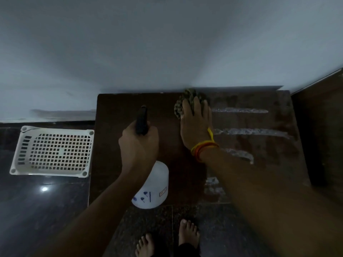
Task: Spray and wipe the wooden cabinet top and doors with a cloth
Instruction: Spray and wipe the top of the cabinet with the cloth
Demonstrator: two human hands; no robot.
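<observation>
Feet: two bare feet (168, 242) at the bottom centre of the frame, standing on a dark speckled stone floor (222, 229).
Floor, left: glossy black floor tiles (37, 210) at lower left, with one bright light reflection.
Spray bottle: white translucent plastic spray bottle (154, 188) with blue markings and a small red label, lower centre, hanging over the near edge of the cabinet top; its black trigger head (142, 119) points toward the wall.
Left hand: left hand (139, 145) in mid-frame, fingers curled tight round the neck and trigger head of the bottle, carrying it.
Wrist threads: yellow and orange threads (203, 147) tied round the right wrist.
Right hand: right hand (194, 123), centre right, fingers spread fairly straight, pressing down flat on the cloth.
Cloth: crumpled olive and dark patterned cloth (187, 101), bunched under the fingertips at the far edge of the cabinet top, touching the wall line.
Cabinet top: dark brown wooden cabinet top (118, 164) filling the middle of the frame; three pale wet streaks (241, 110) run across its right half.
Basket: white perforated plastic basket (53, 151), left of the cabinet, on the floor.
Side panel: dark wooden panel (319, 127) at the right edge.
Wall: plain grey-white wall (167, 43) across the upper frame.
</observation>
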